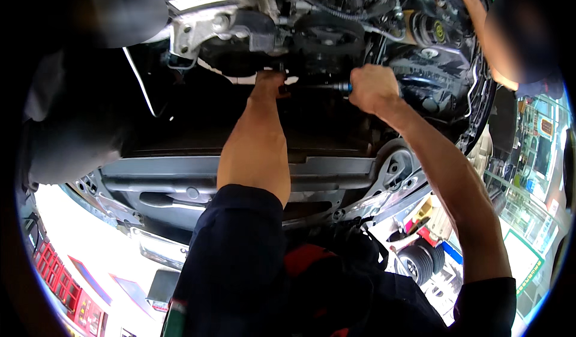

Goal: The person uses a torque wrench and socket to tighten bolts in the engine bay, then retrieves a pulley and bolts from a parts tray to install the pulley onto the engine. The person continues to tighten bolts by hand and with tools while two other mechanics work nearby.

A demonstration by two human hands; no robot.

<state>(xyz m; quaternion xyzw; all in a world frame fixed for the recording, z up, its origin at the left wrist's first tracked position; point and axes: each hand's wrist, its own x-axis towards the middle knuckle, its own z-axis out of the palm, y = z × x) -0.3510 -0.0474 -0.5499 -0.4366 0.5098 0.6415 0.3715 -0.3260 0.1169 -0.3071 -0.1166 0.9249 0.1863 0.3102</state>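
My right hand (375,89) is closed around the blue-marked handle of a long ratchet wrench (327,87). The metal shaft runs level to the left, to where my left hand (272,85) is closed around the tool's head end. That hand's fingers are partly hidden, and the fastener the tool meets cannot be made out. Both hands are inside a car's engine bay, just in front of the engine (327,34) with its round dark pulleys. A pale metal bracket (186,37) sits above and left of my left hand.
The car's grey front crossmember (300,172) spans below my forearms. Another person's arm (474,25) reaches in at the upper right, and a dark-clothed person (78,139) leans in at the left. A thin light rod (140,82) stands at the left; tyres (417,262) lie at lower right.
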